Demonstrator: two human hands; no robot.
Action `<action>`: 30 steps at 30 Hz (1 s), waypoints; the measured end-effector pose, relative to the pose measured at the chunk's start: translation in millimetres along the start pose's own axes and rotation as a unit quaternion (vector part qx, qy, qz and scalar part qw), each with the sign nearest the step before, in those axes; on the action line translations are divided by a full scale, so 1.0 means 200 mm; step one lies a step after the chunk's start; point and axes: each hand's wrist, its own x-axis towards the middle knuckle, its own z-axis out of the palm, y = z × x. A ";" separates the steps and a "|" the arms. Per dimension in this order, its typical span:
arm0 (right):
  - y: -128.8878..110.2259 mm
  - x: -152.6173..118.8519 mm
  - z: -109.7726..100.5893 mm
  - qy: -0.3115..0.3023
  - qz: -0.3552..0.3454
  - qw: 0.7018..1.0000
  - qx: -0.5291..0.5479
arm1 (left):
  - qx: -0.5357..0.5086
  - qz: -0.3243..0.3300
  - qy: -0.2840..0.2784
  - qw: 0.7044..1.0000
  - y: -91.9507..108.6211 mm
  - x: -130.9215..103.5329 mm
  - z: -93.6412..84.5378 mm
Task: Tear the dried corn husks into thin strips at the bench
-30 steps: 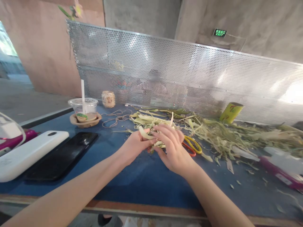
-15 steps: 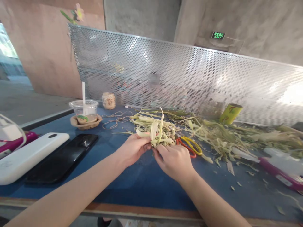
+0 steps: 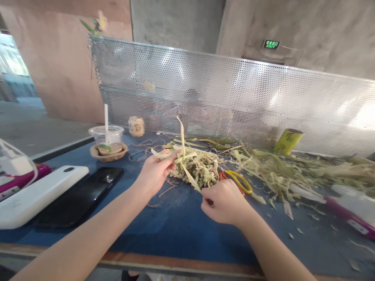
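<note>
Between my hands is a small woven piece of pale corn husk strips (image 3: pixel 184 155), with loose ends sticking up, left and down to the right. My left hand (image 3: pixel 155 171) pinches it where the strips cross. My right hand (image 3: pixel 224 201) is closed on the end of one husk strip (image 3: pixel 191 178), which runs taut from the crossing. Behind them lies a heap of folded husk pieces (image 3: pixel 202 169). Scissors (image 3: pixel 238 179) with yellow and red handles lie just beyond my right hand, partly hidden by it.
A phone (image 3: pixel 82 195), a white power bank (image 3: pixel 43 195) and a lidded cup (image 3: pixel 107 138) stand on the left. Loose husks (image 3: pixel 278 171) spread across the right, near a yellow-green tube (image 3: pixel 288 141) and a magenta-and-white tool (image 3: pixel 348 214). A perforated metal screen (image 3: pixel 205 86) borders the back.
My hands have moved apart. The right hand has drawn one strip down and to the right, while the left has shifted slightly left and up with the crossed strips.
</note>
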 end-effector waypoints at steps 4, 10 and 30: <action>0.04 0.00 -0.02 0.026 0.056 0.997 0.041 | 0.036 -0.040 -0.044 0.998 0.00 -0.03 0.02; 0.08 0.05 -0.02 0.183 0.125 0.943 0.248 | 0.124 -0.120 -0.098 0.980 -0.03 -0.09 0.05; 0.05 0.11 0.01 0.179 0.226 0.705 0.648 | 0.231 -0.100 -0.190 0.949 -0.03 -0.15 0.07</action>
